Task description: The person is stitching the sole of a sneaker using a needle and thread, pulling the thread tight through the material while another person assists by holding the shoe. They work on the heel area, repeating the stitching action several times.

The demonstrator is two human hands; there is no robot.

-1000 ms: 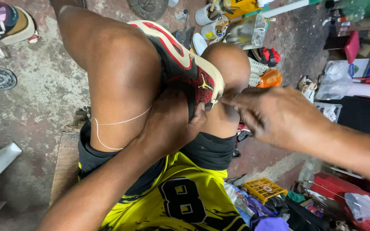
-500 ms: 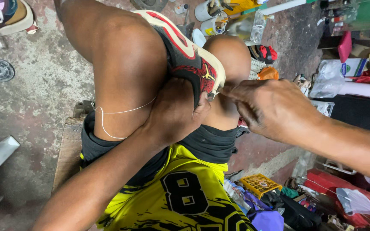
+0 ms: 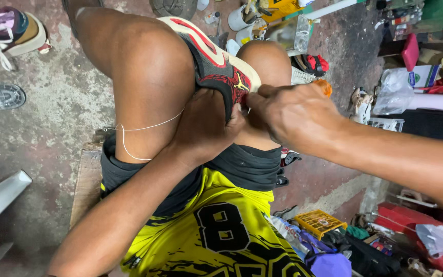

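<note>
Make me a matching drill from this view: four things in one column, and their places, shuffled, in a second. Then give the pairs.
Things:
1. red and black shoe
2. white thread
3. yellow crate
4. sneaker with white laces

Places:
A. on the floor, top left corner
B. draped across the thigh
C. clamped between the knees, under the left hand and right hand
D. on the floor, lower right, among clutter

Pairs: 1-C, 2-B, 3-D, 4-A
</note>
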